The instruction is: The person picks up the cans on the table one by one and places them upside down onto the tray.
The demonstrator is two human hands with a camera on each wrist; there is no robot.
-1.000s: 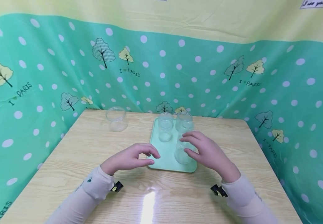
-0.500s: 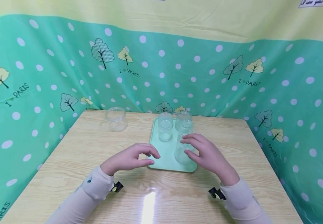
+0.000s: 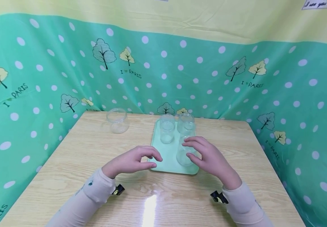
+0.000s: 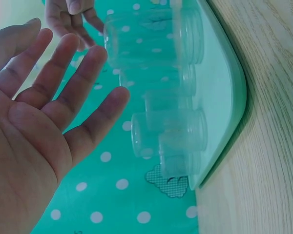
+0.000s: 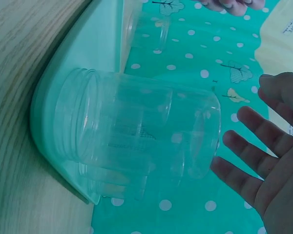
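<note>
My left hand point(image 3: 136, 160) hovers by the near left corner of a mint-green tray point(image 3: 167, 157), fingers loosely bent and holding nothing. My right hand point(image 3: 210, 157) is over the tray's right side, fingers relaxed and apart. Its fingertips are right by the upper end of a large clear jar point(image 3: 183, 156), which partly hides behind them. That jar point(image 5: 136, 122) stands upside down, threaded mouth on the tray, in the right wrist view. Several smaller clear jars stand behind it, among them one jar point(image 3: 167, 136) at the tray's left. In the left wrist view, the jars point(image 4: 168, 134) overlap.
A wide clear jar point(image 3: 118, 121) stands apart on the wooden table point(image 3: 95, 151), at the back left. A green polka-dot cloth point(image 3: 163, 85) hangs round the back and sides of the table. Light glares off the tabletop near the front.
My right hand has come slightly lower and nearer in the head view, then almost stopped. The left hand, tray and jars stay as they were.
</note>
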